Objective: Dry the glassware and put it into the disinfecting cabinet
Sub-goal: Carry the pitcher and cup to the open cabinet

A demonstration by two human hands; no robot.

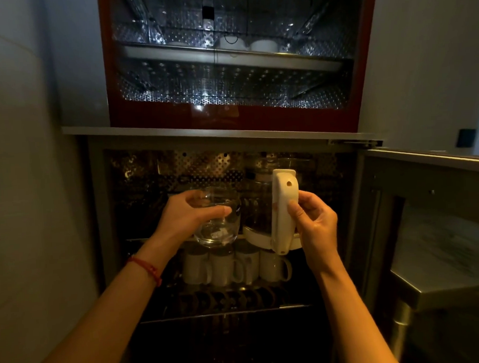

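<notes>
Glassware first: in the head view my left hand [191, 215] grips a clear round glass cup [216, 218], fingers curled around its rim and upper wall, mouth up and only slightly tilted. I hold it just in front of the open lower bay of the disinfecting cabinet [96, 201], above the front edge of the upper shelf [142, 239]. My right hand [313, 222] holds the white handle [285, 209] of a glass jug [261, 207], thumb pressed on the handle's face, fingers wrapped behind. The jug stands upright on that shelf, touching or almost touching the cup's right side; I cannot tell which.

What the next move turns on, as I judge it: the free shelf space lies straight behind and a little left of the cup, so my left hand is the nearer one and should carry it inward, axis kept vertical, clear of the jug.

Below the shelf a row of white mugs [223, 267] stands upside down. The cabinet door [427, 228] hangs open to the right.
</notes>
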